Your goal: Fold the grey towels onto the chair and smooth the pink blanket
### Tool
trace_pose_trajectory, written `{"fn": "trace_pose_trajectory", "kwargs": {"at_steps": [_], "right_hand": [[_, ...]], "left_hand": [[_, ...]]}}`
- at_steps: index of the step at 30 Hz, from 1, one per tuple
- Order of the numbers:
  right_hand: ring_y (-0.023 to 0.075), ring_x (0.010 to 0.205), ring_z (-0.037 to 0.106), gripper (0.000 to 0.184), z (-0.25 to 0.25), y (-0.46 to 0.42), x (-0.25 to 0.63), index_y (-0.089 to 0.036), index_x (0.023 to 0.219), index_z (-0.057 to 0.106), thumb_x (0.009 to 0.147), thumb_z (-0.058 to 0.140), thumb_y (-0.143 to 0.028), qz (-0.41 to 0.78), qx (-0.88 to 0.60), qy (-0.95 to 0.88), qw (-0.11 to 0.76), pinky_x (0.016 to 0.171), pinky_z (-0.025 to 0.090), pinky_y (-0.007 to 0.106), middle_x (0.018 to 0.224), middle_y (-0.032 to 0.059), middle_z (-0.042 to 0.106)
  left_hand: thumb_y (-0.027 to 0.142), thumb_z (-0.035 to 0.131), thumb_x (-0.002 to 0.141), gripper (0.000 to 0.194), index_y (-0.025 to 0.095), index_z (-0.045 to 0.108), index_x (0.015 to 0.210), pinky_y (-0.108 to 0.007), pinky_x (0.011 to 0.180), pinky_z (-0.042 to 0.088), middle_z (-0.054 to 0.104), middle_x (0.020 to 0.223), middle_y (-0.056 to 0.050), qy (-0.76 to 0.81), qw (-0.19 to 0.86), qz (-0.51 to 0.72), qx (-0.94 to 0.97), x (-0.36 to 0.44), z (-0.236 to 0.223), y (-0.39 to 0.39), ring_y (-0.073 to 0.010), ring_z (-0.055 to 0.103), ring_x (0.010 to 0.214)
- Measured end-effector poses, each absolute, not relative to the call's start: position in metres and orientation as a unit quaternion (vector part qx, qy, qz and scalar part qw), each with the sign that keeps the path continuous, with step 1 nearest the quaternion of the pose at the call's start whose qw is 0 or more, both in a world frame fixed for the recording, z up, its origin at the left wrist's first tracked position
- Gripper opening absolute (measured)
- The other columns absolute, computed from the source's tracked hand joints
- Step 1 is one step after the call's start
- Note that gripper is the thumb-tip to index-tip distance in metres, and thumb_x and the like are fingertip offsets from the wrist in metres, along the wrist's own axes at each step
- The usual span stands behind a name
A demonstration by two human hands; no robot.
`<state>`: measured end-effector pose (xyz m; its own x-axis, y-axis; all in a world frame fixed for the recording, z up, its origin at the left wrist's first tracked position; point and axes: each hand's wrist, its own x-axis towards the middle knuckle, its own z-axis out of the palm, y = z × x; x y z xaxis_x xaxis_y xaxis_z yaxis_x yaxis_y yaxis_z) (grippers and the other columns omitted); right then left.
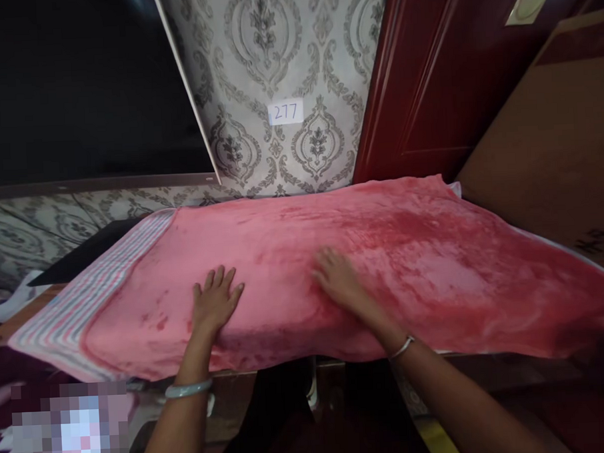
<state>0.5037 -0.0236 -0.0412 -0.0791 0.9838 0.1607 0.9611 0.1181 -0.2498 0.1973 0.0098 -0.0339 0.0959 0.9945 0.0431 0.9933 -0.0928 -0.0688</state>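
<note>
A pink fleece blanket (394, 262) lies spread flat across a table, folded over so that a striped underside (84, 289) shows along its left edge. My left hand (214, 301) rests palm down on the blanket's near left part, fingers stretched out. Flat on the blanket near its middle lies my right hand (338, 278), fingers extended and slightly blurred. A pale bangle circles my left wrist, and a thin silver one my right.
Patterned grey wallpaper (295, 60) with a paper label "277" (285, 112) stands behind the table. A dark screen (76, 89) fills the upper left. A red-brown door (440, 73) and a cardboard box (553, 149) stand at the right.
</note>
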Motion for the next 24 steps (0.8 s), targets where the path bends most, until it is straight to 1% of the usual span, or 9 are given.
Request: {"fn": "trace_pose_trajectory", "kwargs": {"at_steps": [4, 7, 9, 11, 14, 18, 21, 24], "right_hand": [[0.0282, 0.154, 0.018, 0.061, -0.043, -0.036, 0.434, -0.024, 0.159, 0.036, 0.103, 0.04, -0.051, 0.12, -0.535, -0.824, 0.142, 0.124, 0.017, 0.056, 0.166, 0.0082, 0.025], [0.0271, 0.154, 0.017, 0.064, -0.05, -0.04, 0.419, -0.024, 0.159, 0.035, 0.103, 0.04, -0.055, 0.131, -0.519, -0.834, 0.13, 0.125, 0.012, 0.055, 0.166, 0.0072, 0.025], [0.0259, 0.154, 0.017, 0.064, -0.054, -0.04, 0.43, -0.023, 0.159, 0.034, 0.103, 0.04, -0.053, 0.131, -0.535, -0.824, 0.131, 0.126, 0.013, 0.052, 0.166, 0.0069, 0.026], [0.026, 0.154, 0.019, 0.064, -0.055, -0.041, 0.454, -0.021, 0.159, 0.035, 0.103, 0.039, -0.052, 0.123, -0.571, -0.802, 0.128, 0.125, 0.015, 0.05, 0.165, 0.0083, 0.027], [0.0282, 0.154, 0.018, 0.065, -0.06, -0.047, 0.509, -0.018, 0.159, 0.035, 0.103, 0.036, -0.052, 0.093, -0.65, -0.748, 0.093, 0.124, 0.016, 0.052, 0.166, 0.0108, 0.025], [0.0277, 0.154, 0.019, 0.066, -0.074, -0.068, 0.595, -0.018, 0.159, 0.034, 0.102, 0.03, -0.051, 0.039, -0.731, -0.68, 0.047, 0.124, 0.02, 0.051, 0.166, 0.009, 0.025], [0.0295, 0.153, 0.022, 0.067, -0.088, -0.089, 0.656, -0.019, 0.159, 0.035, 0.1, 0.027, -0.049, 0.003, -0.783, -0.622, 0.036, 0.122, 0.022, 0.055, 0.165, 0.0083, 0.028], [0.0313, 0.152, 0.025, 0.067, -0.101, -0.11, 0.707, -0.019, 0.157, 0.038, 0.098, 0.025, -0.048, -0.032, -0.829, -0.556, 0.046, 0.119, 0.026, 0.059, 0.164, 0.0082, 0.032]], "left_hand": [[0.045, 0.026, 0.103, 0.061, 0.021, 0.035, 0.159, -0.061, 0.12, 0.025, 0.023, 0.168, -0.011, -0.67, 0.037, 0.004, -0.742, 0.196, -0.034, 0.009, -0.0323, 0.021, 0.155], [0.045, 0.026, 0.103, 0.061, 0.021, 0.036, 0.158, -0.062, 0.12, 0.025, 0.024, 0.167, -0.011, -0.666, 0.037, -0.003, -0.745, 0.195, -0.036, 0.01, -0.0325, 0.021, 0.155], [0.045, 0.026, 0.103, 0.061, 0.021, 0.037, 0.158, -0.062, 0.12, 0.025, 0.025, 0.167, -0.011, -0.663, 0.036, -0.006, -0.748, 0.194, -0.036, 0.011, -0.0326, 0.022, 0.154], [0.045, 0.026, 0.103, 0.061, 0.021, 0.036, 0.158, -0.062, 0.12, 0.025, 0.024, 0.167, -0.01, -0.663, 0.034, -0.005, -0.748, 0.193, -0.037, 0.011, -0.0323, 0.021, 0.155], [0.046, 0.026, 0.103, 0.061, 0.022, 0.035, 0.159, -0.061, 0.12, 0.025, 0.023, 0.168, -0.01, -0.668, 0.031, 0.0, -0.743, 0.194, -0.036, 0.012, -0.0317, 0.021, 0.155], [0.045, 0.027, 0.103, 0.061, 0.022, 0.035, 0.159, -0.061, 0.121, 0.024, 0.023, 0.168, -0.009, -0.669, 0.029, 0.002, -0.743, 0.195, -0.036, 0.011, -0.0319, 0.021, 0.155], [0.044, 0.028, 0.103, 0.06, 0.022, 0.036, 0.158, -0.061, 0.121, 0.023, 0.024, 0.167, -0.009, -0.669, 0.036, 0.005, -0.742, 0.194, -0.037, 0.012, -0.0322, 0.021, 0.155], [0.044, 0.027, 0.103, 0.06, 0.022, 0.035, 0.159, -0.061, 0.121, 0.022, 0.023, 0.168, -0.009, -0.669, 0.037, 0.009, -0.742, 0.192, -0.037, 0.013, -0.0319, 0.021, 0.155]]}}
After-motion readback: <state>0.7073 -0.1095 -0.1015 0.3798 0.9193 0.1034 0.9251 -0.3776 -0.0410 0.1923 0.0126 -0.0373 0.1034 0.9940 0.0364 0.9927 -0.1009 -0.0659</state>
